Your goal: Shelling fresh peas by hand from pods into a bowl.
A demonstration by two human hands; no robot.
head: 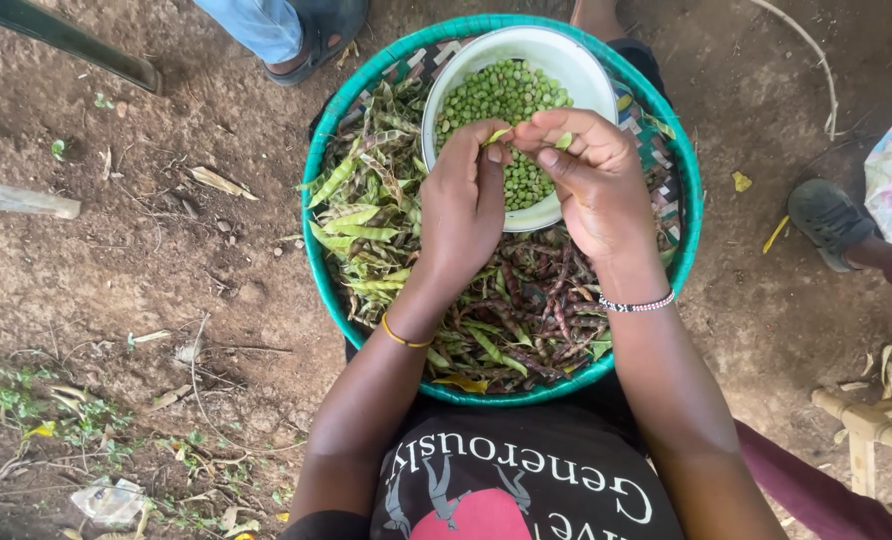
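Pod (497, 135): small, green, pinched between the fingertips of both hands directly above the white bowl (576, 62). Largest item: round woven basket with teal rim (318, 262), resting on the lap. Contents: heap of pods (366, 215), green and flattened toward the left side, dark purple toward the near side. White bowl seated in the far part of the basket, holding shelled green peas (501, 95). Left hand (463, 205): fingers curled, thumb and fingertips closed on the pod; thin yellow band (403, 339) at the wrist. Right hand (594, 178): fingers bent, closed on the same pod from the other side; beaded bracelet (637, 304) at the wrist. Hands touching at the fingertips. Bare soil around the basket; other people's shoes (824, 220) nearby.
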